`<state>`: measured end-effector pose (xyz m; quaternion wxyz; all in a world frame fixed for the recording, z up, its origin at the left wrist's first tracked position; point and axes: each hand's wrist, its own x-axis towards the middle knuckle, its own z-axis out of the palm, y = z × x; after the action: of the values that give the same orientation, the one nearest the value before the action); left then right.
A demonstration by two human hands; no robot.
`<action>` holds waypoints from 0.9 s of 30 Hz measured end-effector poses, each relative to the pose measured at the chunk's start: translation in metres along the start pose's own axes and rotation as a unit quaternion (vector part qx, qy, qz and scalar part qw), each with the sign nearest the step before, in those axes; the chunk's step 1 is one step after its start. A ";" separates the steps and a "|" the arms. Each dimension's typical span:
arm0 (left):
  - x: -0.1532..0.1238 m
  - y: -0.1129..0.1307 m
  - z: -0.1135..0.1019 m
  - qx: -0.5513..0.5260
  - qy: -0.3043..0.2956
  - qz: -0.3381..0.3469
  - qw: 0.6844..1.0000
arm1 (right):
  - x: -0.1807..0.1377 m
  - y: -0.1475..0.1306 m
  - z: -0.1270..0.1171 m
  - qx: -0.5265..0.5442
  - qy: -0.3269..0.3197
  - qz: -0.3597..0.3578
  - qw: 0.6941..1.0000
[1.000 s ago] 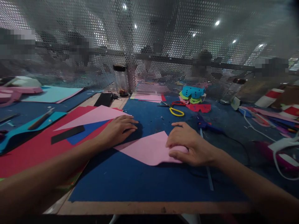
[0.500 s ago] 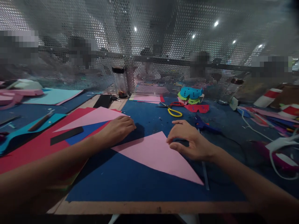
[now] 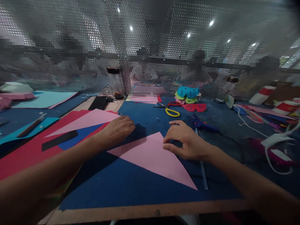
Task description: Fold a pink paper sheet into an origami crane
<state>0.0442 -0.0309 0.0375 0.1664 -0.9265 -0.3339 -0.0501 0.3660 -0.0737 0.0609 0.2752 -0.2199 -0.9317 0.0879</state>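
Note:
A pink triangular sheet (image 3: 152, 157) lies flat on a dark blue sheet (image 3: 122, 184) in front of me. My left hand (image 3: 118, 129) rests palm down at the triangle's left corner, fingers together and stretched forward. My right hand (image 3: 185, 140) hovers at the triangle's upper right edge, fingers curled loosely with thumb and forefinger near the paper's tip. Neither hand lifts the paper.
Red, pink and blue sheets (image 3: 70, 128) with a black strip (image 3: 59, 140) lie at left. Yellow-handled scissors (image 3: 171, 111) and coloured foam cut-outs (image 3: 191, 97) sit at the back. A blue glue gun (image 3: 202, 125) with its cord lies right. A jar (image 3: 114, 82) stands by the perforated metal screen (image 3: 150, 47).
A second ago the pink sheet was folded under my right hand. It has sprung open into a flat triangle, and my right hand has lifted off it and moved slightly left.

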 end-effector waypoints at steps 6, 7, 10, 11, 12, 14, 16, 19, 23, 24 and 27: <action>-0.001 -0.008 0.004 -0.053 0.000 -0.045 0.998 | 0.000 0.003 0.002 0.000 -0.004 0.002 1.000; -0.001 -0.009 0.005 -0.063 -0.001 -0.053 0.997 | -0.001 0.003 0.002 0.000 -0.004 0.002 1.000; -0.001 -0.012 0.007 -0.099 -0.002 -0.070 0.993 | -0.001 0.004 0.002 -0.002 -0.008 0.005 1.000; -0.001 -0.012 0.008 -0.110 -0.002 -0.075 0.991 | -0.001 0.004 0.002 -0.004 -0.009 0.005 1.000; -0.002 -0.013 0.008 -0.120 -0.002 -0.080 0.990 | 0.000 0.004 0.002 -0.005 -0.010 0.005 1.000; -0.002 -0.015 0.009 -0.133 -0.001 -0.077 0.988 | 0.000 0.004 0.003 -0.009 -0.011 0.006 1.000; -0.002 -0.017 0.011 -0.143 0.003 -0.066 0.988 | 0.000 0.004 0.004 -0.013 -0.011 0.009 1.000; -0.002 -0.021 0.013 -0.168 0.009 -0.057 0.984 | 0.000 0.005 0.005 -0.019 -0.009 0.009 1.000; -0.001 -0.024 0.016 -0.186 0.009 -0.054 0.981 | -0.001 0.006 0.005 -0.026 -0.007 0.010 1.000; -0.001 -0.024 0.016 -0.185 0.008 -0.053 0.981 | -0.001 0.006 0.005 -0.027 -0.005 0.010 1.000; -0.002 -0.023 0.016 -0.179 0.012 -0.045 0.983 | -0.001 0.006 0.006 -0.026 0.000 0.009 1.000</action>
<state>0.0277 -0.0101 0.0288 -0.0008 -0.9245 -0.3593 -0.1272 0.3662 -0.0690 0.0539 0.2684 -0.2352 -0.9318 0.0658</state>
